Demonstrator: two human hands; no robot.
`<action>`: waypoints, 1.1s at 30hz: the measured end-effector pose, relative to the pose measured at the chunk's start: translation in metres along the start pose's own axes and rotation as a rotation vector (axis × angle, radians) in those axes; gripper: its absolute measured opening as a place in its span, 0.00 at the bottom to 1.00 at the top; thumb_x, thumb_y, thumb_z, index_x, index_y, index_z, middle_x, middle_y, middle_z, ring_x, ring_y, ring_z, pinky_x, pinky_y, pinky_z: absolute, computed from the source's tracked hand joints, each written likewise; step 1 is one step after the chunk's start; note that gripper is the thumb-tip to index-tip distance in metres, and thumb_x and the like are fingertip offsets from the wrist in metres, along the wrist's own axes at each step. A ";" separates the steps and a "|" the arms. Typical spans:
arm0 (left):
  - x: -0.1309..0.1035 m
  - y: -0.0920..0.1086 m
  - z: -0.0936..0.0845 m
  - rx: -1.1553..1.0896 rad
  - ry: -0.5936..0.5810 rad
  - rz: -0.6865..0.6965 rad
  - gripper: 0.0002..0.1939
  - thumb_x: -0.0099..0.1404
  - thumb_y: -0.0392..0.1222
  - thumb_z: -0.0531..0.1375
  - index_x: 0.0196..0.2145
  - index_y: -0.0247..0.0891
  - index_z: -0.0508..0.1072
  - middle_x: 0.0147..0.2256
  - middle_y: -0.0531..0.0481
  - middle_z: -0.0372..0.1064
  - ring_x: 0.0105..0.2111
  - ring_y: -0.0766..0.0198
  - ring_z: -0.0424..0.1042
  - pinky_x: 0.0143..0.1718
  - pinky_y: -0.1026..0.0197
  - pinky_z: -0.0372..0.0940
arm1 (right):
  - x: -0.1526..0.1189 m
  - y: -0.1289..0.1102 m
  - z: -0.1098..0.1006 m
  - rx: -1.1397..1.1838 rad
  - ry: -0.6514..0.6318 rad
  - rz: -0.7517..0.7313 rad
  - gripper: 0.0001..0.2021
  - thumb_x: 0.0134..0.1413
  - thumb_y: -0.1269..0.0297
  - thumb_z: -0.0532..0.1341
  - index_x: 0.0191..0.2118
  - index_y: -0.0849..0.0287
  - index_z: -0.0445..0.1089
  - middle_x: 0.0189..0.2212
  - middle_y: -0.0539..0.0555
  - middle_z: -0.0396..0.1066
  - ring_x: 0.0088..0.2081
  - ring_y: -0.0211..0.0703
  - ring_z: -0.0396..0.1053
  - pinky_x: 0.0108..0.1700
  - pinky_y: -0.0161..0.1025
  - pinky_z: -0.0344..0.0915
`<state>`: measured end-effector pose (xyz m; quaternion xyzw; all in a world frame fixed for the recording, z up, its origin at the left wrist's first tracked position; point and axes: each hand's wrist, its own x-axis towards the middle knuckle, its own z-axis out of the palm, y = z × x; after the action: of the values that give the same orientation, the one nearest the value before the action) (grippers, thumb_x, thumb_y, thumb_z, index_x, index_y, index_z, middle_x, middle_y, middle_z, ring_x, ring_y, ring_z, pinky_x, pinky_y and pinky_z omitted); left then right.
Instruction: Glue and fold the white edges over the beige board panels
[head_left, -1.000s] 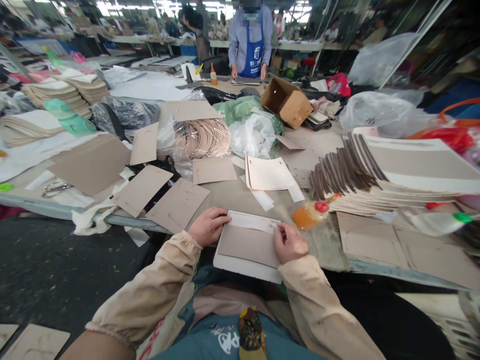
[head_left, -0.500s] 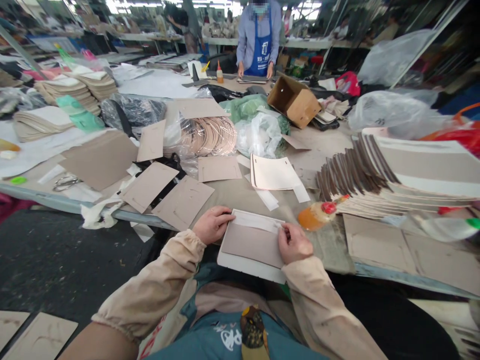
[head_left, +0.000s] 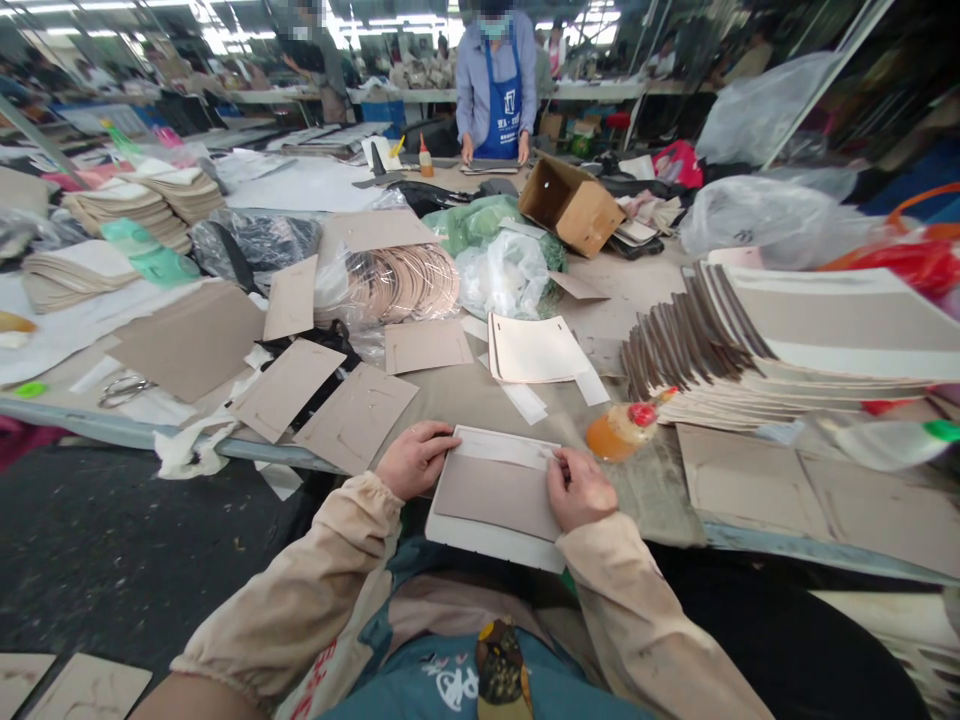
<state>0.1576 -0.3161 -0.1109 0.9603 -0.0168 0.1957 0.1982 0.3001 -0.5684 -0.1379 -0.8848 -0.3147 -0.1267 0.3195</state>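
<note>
A white panel point(head_left: 487, 543) with a grey-brown sheet point(head_left: 495, 495) on its face lies tilted at the table's front edge, over my lap. Along its upper side runs a white strip point(head_left: 504, 448). My left hand point(head_left: 415, 460) pinches the panel's upper left corner, fingertips at the end of the strip. Closed on the right edge is my right hand point(head_left: 580, 487), its curled fingers at the strip's other end. The fingers under the panel are hidden. Just beyond my right hand lies an orange glue bottle point(head_left: 617, 434) with a red cap.
Several grey-brown sheets point(head_left: 356, 415) lie left of my hands. White panels point(head_left: 536, 348) lie ahead, and a fanned stack of panels point(head_left: 810, 330) fills the right. Farther back are a cardboard box point(head_left: 571, 205) and plastic bags point(head_left: 501, 272). A co-worker point(head_left: 495, 85) stands across the table.
The view has shifted slightly, so the table's things appear a little farther left. Both hands keep their hold on the panel, with almost no other movement.
</note>
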 end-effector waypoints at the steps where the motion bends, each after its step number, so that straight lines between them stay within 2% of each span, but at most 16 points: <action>1: 0.000 0.000 0.000 -0.003 0.000 0.000 0.15 0.61 0.34 0.53 0.45 0.41 0.73 0.45 0.43 0.67 0.46 0.58 0.66 0.49 0.54 0.64 | 0.000 0.000 0.000 0.001 0.002 0.001 0.09 0.54 0.62 0.55 0.36 0.59 0.70 0.30 0.52 0.70 0.30 0.39 0.69 0.32 0.34 0.64; 5: 0.000 0.000 0.000 -0.038 0.007 -0.025 0.15 0.61 0.34 0.53 0.44 0.41 0.73 0.45 0.44 0.68 0.45 0.59 0.67 0.49 0.55 0.64 | 0.000 0.000 0.000 0.007 -0.012 0.010 0.09 0.53 0.62 0.55 0.37 0.59 0.69 0.30 0.52 0.71 0.30 0.39 0.69 0.32 0.34 0.64; 8: 0.003 0.002 -0.003 -0.144 0.047 -0.091 0.14 0.61 0.34 0.53 0.42 0.40 0.74 0.43 0.44 0.70 0.44 0.60 0.69 0.47 0.57 0.65 | 0.001 0.001 -0.001 0.002 -0.031 0.010 0.10 0.54 0.62 0.54 0.37 0.58 0.69 0.31 0.53 0.71 0.30 0.39 0.69 0.32 0.34 0.64; 13: 0.010 0.013 -0.006 -0.321 0.126 -0.344 0.12 0.60 0.38 0.55 0.40 0.37 0.74 0.40 0.45 0.71 0.38 0.61 0.71 0.40 0.60 0.67 | 0.001 0.001 0.001 0.004 -0.028 0.016 0.10 0.54 0.62 0.54 0.37 0.58 0.69 0.30 0.53 0.71 0.31 0.40 0.69 0.31 0.34 0.64; 15: 0.012 0.017 -0.005 -0.344 0.106 -0.485 0.15 0.58 0.42 0.57 0.43 0.36 0.72 0.41 0.45 0.70 0.35 0.62 0.71 0.37 0.60 0.67 | 0.001 0.002 0.001 0.011 -0.034 0.019 0.10 0.54 0.62 0.54 0.37 0.58 0.69 0.31 0.53 0.71 0.32 0.41 0.69 0.32 0.35 0.64; 18: 0.016 0.019 -0.003 -0.424 0.027 -0.673 0.25 0.55 0.48 0.61 0.49 0.35 0.68 0.39 0.46 0.70 0.29 0.64 0.70 0.33 0.61 0.66 | 0.000 0.002 0.001 0.015 -0.051 0.030 0.10 0.54 0.62 0.54 0.38 0.58 0.69 0.32 0.53 0.71 0.32 0.41 0.69 0.32 0.35 0.64; 23: 0.025 0.024 -0.001 -0.671 0.003 -0.843 0.34 0.49 0.50 0.65 0.51 0.31 0.64 0.25 0.53 0.68 0.22 0.67 0.66 0.24 0.65 0.59 | 0.000 0.004 0.003 0.044 -0.037 0.009 0.10 0.55 0.62 0.53 0.38 0.58 0.69 0.32 0.54 0.72 0.32 0.41 0.70 0.32 0.35 0.65; 25: 0.027 0.030 0.001 -0.773 0.017 -0.892 0.34 0.47 0.50 0.66 0.49 0.30 0.65 0.21 0.55 0.67 0.21 0.66 0.66 0.22 0.66 0.57 | -0.001 0.007 0.005 0.057 -0.014 -0.021 0.10 0.55 0.62 0.53 0.38 0.58 0.69 0.32 0.54 0.72 0.32 0.42 0.70 0.32 0.35 0.66; 27: 0.028 0.036 0.004 -0.856 0.057 -0.925 0.30 0.46 0.50 0.67 0.45 0.31 0.68 0.22 0.53 0.69 0.21 0.65 0.67 0.22 0.66 0.57 | -0.002 0.008 0.007 0.075 0.009 -0.046 0.10 0.56 0.62 0.53 0.38 0.58 0.68 0.32 0.55 0.72 0.32 0.43 0.70 0.33 0.36 0.66; 30: 0.029 0.046 0.008 -0.956 0.153 -0.939 0.22 0.45 0.49 0.67 0.35 0.33 0.72 0.25 0.49 0.72 0.23 0.65 0.68 0.24 0.66 0.59 | -0.002 0.008 0.008 0.126 0.030 -0.071 0.10 0.57 0.61 0.53 0.38 0.58 0.68 0.31 0.55 0.71 0.32 0.44 0.70 0.33 0.38 0.67; 33: 0.029 0.053 0.007 -1.023 0.250 -0.949 0.18 0.43 0.48 0.68 0.29 0.34 0.73 0.24 0.51 0.71 0.23 0.66 0.67 0.24 0.67 0.58 | -0.003 0.005 0.004 0.237 0.042 -0.033 0.11 0.58 0.59 0.52 0.39 0.57 0.68 0.31 0.55 0.70 0.31 0.43 0.69 0.32 0.38 0.68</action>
<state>0.1809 -0.3668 -0.0859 0.6208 0.3367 0.1644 0.6886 0.3011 -0.5708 -0.1445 -0.8326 -0.3351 -0.1121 0.4264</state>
